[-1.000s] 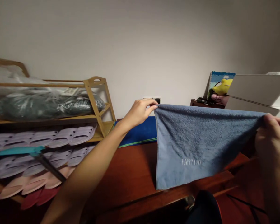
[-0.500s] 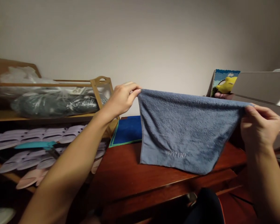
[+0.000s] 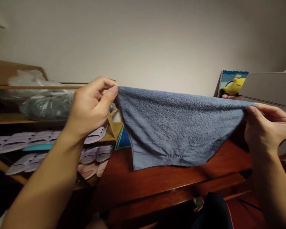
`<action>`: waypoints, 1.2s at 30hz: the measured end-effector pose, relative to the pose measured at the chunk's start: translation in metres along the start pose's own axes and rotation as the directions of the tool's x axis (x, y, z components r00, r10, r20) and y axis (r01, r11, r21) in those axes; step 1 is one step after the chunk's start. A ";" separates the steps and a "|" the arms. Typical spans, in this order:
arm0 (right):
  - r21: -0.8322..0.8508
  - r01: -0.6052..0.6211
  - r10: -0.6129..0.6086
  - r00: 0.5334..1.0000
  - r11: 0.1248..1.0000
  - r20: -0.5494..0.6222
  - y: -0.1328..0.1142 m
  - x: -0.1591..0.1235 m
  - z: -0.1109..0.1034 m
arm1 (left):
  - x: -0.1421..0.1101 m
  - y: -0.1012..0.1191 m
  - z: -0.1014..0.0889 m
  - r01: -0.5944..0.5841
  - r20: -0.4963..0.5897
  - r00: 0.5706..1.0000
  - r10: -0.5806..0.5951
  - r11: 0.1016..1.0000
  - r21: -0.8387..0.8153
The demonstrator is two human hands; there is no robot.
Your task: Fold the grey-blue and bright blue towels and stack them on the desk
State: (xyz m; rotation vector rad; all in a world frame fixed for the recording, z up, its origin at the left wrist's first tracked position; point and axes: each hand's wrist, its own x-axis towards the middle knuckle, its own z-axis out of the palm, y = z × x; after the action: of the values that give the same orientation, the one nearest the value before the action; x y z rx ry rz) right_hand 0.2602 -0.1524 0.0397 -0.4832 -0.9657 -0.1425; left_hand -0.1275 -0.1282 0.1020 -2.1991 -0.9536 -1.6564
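A blue-grey towel (image 3: 173,127) hangs stretched between my two hands above a dark red wooden table (image 3: 171,184). My left hand (image 3: 91,106) pinches its left top corner between thumb and fingers. My right hand (image 3: 264,130) pinches the right top corner. The towel's lower edge sags toward the tabletop, and faint stitched lettering shows near the bottom hem.
A wooden shoe rack (image 3: 109,127) at left holds rows of pale purple and pink slippers (image 3: 95,152) and plastic-wrapped bundles (image 3: 45,105). A blue mat (image 3: 124,140) lies behind the towel. At right stand a picture with a yellow figure (image 3: 233,84) and a grey box (image 3: 269,87).
Both hands have pulled the towel toward me and to the left, flattening it more toward the horizontal. Its hanging part has shortened and the lettering has tipped almost out of sight.
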 end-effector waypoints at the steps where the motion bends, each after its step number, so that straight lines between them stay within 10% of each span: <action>1: 0.025 -0.003 0.003 1.000 1.000 0.016 -0.003 0.000 0.003 | -0.003 0.004 -0.004 0.028 -0.021 0.999 -0.028 0.999 -0.018; 9: -0.039 -0.201 0.201 0.980 0.979 -0.007 -0.007 -0.009 0.006 | -0.029 0.015 -0.031 0.388 0.050 0.921 -0.387 0.896 -0.217; 13: -0.110 -0.521 0.531 0.841 0.847 0.103 0.014 -0.036 0.000 | -0.058 -0.008 -0.031 0.526 0.197 0.849 -0.490 0.821 -0.221; 19: -0.167 -0.726 0.741 0.622 0.667 0.255 0.079 -0.078 0.006 | -0.095 -0.069 0.007 0.694 0.406 0.715 -0.569 0.647 -0.316; 28: -0.350 -0.692 0.775 0.544 0.632 0.322 0.166 -0.114 0.034 | -0.117 -0.159 0.072 0.689 0.404 0.705 -0.584 0.700 -0.190; 36: -0.495 -0.713 0.865 0.359 0.496 0.350 0.229 -0.142 0.042 | -0.133 -0.205 0.112 0.771 0.431 0.597 -0.677 0.632 -0.076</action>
State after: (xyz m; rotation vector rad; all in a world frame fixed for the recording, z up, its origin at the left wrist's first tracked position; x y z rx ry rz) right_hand 0.2225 0.0562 -0.1326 -1.2722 -1.1844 0.8631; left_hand -0.1874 0.0403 -0.0978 -2.5209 -2.1100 -1.7464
